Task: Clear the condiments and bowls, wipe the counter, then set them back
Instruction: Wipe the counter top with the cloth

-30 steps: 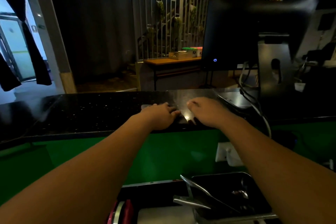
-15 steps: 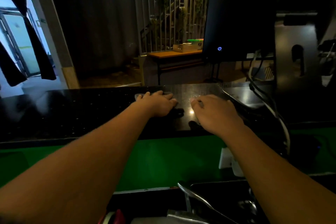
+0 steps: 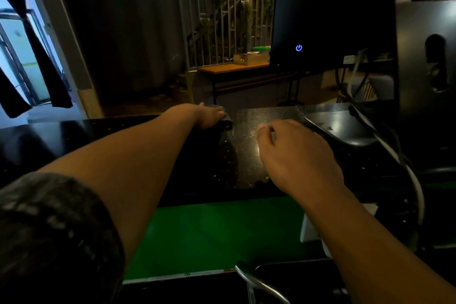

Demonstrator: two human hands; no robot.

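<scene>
On the counter [image 3: 249, 155], left hand's [image 3: 207, 117] fingers [image 3: 220, 114] press a cloth [image 3: 227, 123].

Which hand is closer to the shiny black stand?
Right. The right hand is just left of the stand; the left hand is much farther left.

Glossy speckled black stone counter [image 3: 246, 155], wooden table [image 3: 232, 68], shiny metal tongs [image 3: 248, 277]

Dim, grainy scene; daylight at doorway [image 3: 14, 61], glare on counter [image 3: 249, 136].
</scene>
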